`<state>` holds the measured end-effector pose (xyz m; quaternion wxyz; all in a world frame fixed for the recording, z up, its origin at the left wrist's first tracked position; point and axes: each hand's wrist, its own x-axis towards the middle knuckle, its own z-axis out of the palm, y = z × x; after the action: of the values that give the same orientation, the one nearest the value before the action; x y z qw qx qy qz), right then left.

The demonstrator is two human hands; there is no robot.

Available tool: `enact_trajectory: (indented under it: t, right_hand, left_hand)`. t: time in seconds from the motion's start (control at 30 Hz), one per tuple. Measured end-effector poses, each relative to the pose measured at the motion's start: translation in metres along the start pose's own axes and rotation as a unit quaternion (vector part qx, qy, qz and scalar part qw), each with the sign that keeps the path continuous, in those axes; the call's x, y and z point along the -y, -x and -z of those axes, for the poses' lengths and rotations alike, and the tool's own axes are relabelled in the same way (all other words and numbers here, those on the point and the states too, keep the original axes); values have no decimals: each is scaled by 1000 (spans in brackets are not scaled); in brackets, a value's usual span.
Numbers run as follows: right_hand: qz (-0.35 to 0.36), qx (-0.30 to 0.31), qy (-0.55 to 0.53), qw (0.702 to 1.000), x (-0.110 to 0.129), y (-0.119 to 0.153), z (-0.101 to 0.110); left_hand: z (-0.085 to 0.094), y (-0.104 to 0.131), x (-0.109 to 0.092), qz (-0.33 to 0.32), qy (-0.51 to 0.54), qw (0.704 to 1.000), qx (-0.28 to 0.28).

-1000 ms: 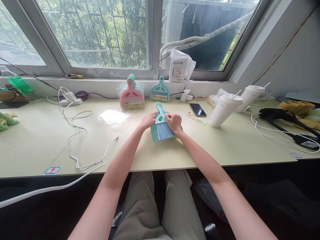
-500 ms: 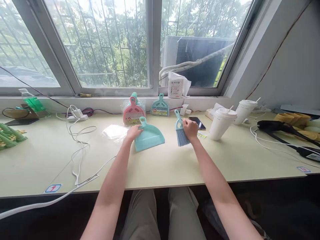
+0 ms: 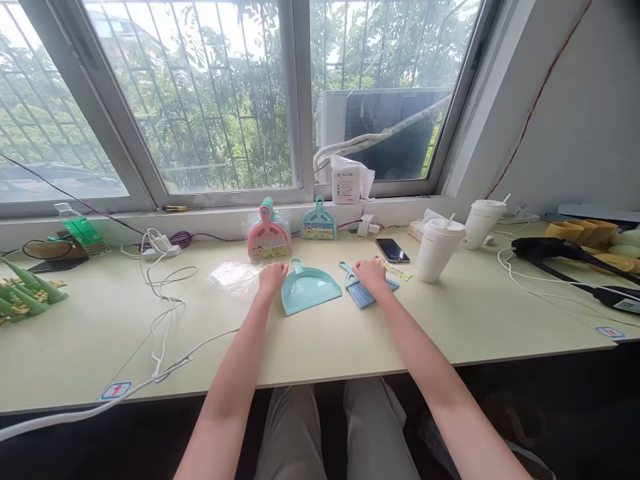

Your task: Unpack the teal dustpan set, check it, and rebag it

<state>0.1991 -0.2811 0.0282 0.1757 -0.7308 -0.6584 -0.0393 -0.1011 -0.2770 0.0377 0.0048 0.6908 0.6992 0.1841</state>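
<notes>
The turquoise dustpan (image 3: 311,291) lies flat on the table, its looped handle pointing toward the window. My left hand (image 3: 273,279) is closed at its upper left edge, the fingertips mostly hidden from me. To the right, a small blue brush (image 3: 361,295) rests on the table with its bristles toward me. Over its middle, my right hand (image 3: 371,275) is closed with curled fingers, covering part of the brush. A yellow-green printed card (image 3: 399,273) lies just behind the right hand. Crumpled clear plastic (image 3: 234,275) is left of the left hand.
Packaged pink and turquoise dustpan sets (image 3: 269,237) and one turquoise set (image 3: 319,225) stand by the windowsill. A phone (image 3: 393,251) and white cups (image 3: 437,253) are at right. White cables (image 3: 165,303) cross the left side. A black strap (image 3: 555,267) lies far right.
The dustpan and brush have come down onto the table, and the brush has turned to lie slantwise. Both hands have lowered with them. The camera view has tilted slightly.
</notes>
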Motion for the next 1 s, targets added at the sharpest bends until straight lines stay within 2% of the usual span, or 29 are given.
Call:
enact_trajectory:
  t: [0.1,0.2,0.37,0.53,0.63,0.7,0.73,0.8,0.87,0.93,1.0]
  right_hand:
    - [10,47,-26,999,2,1,-2]
    - [8,53,-29,998,3,1,-5]
    - [7,11,-21,1000,2,0,-9]
    - [-23,-84,-163,983,1,-4,-4]
    - [-9,-106,-214,971,9,-3,0]
    - [19,-81,-209,974,17,1,0]
    - [43,-57,-199,977,21,4,0]
    - [103,-4,-173,980,28,10,-2]
    - [151,30,-152,976,33,14,-2]
    - [171,43,-148,973,35,17,-3]
    - [177,50,-159,970,35,17,-2]
  left_hand:
    - [0,1,0,-14,-12,1000,-1]
    - [-2,1,-1,-33,-22,999,13]
    - [-4,1,0,-36,-48,998,-3]
    - [-2,2,-2,-30,-113,993,-5]
    - [-4,7,-19,-55,-123,991,20]
    - [-7,15,-37,-118,-98,988,33]
    - [-9,20,-46,-180,-80,980,30]
    - [-13,30,-63,-328,-45,944,14]
    - [-15,37,-73,-413,-26,910,-27]
    - [-16,38,-74,-424,-21,903,-68]
    - [-18,35,-67,-400,-27,913,-73]
